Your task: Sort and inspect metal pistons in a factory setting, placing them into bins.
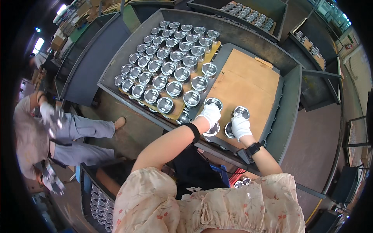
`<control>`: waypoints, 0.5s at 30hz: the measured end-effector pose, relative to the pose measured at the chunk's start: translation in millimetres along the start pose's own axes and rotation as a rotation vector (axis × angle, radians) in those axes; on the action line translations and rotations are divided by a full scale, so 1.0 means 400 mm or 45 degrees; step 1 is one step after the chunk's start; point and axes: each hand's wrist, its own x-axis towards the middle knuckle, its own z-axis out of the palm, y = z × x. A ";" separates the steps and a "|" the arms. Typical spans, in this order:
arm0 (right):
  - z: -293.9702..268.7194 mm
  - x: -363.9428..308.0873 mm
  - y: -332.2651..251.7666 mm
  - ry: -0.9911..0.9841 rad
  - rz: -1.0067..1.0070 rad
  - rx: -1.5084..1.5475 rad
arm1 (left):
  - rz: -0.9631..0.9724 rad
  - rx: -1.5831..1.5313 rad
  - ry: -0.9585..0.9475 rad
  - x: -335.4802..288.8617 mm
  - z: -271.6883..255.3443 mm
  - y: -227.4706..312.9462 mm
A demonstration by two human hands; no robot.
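Observation:
My left hand (211, 115), in a white glove, is closed among shiny metal pistons, with one piston (213, 103) at its fingertips and another (212, 130) below the palm. To its right my gloved right hand (241, 126) is closed over a piston (241, 112), with one more piston (229, 131) against its left side. Both hands are over the near edge of a brown cardboard sheet (244, 75). Left of the sheet, rows of upright pistons (168, 68) stand on a yellowish board. My gloves hide the fingers' undersides.
A grey metal bin (285, 126) with raised walls surrounds the pistons and sheet. More piston bins (248, 15) stand behind. At the left, another person (35, 136) in white gloves holds metal parts. Below me are a red crate (236, 176) and a bin of pistons (101, 207).

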 end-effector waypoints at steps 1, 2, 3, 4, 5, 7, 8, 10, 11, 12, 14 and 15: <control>-0.004 0.003 -0.008 0.002 -0.015 -0.002 | -0.016 -0.001 0.001 0.027 0.052 0.001; -0.009 0.014 -0.038 -0.022 -0.024 0.006 | -0.402 -0.499 0.050 0.047 0.140 -0.009; -0.012 0.027 -0.073 -0.048 -0.044 0.017 | -0.799 -0.994 0.119 0.062 0.234 -0.023; -0.006 0.028 -0.058 -0.102 -0.026 -0.027 | -0.896 -1.043 0.235 0.081 0.229 0.002; 0.009 0.031 -0.042 -0.105 -0.035 -0.028 | -0.690 -0.736 -0.046 0.079 0.228 0.002; 0.063 0.001 0.053 -0.036 0.183 0.153 | -0.038 -0.082 -0.375 0.067 -0.002 0.047; 0.016 0.001 0.010 -0.025 0.165 0.128 | -0.081 -0.085 -0.388 0.020 -0.014 0.029; -0.014 0.012 -0.025 -0.076 0.139 0.054 | -0.300 -0.362 -0.224 -0.028 -0.014 0.008; -0.016 0.017 -0.037 -0.125 0.135 -0.026 | -0.390 -0.455 -0.120 -0.057 0.000 0.000; -0.006 0.015 -0.035 -0.132 0.139 -0.019 | -0.304 -0.375 -0.030 -0.088 -0.021 -0.008; 0.021 0.010 -0.012 0.013 0.075 -0.056 | -0.170 -0.241 0.160 -0.148 -0.085 -0.016; 0.016 0.011 -0.011 0.007 0.087 -0.051 | -0.163 -0.141 0.359 -0.186 -0.119 -0.013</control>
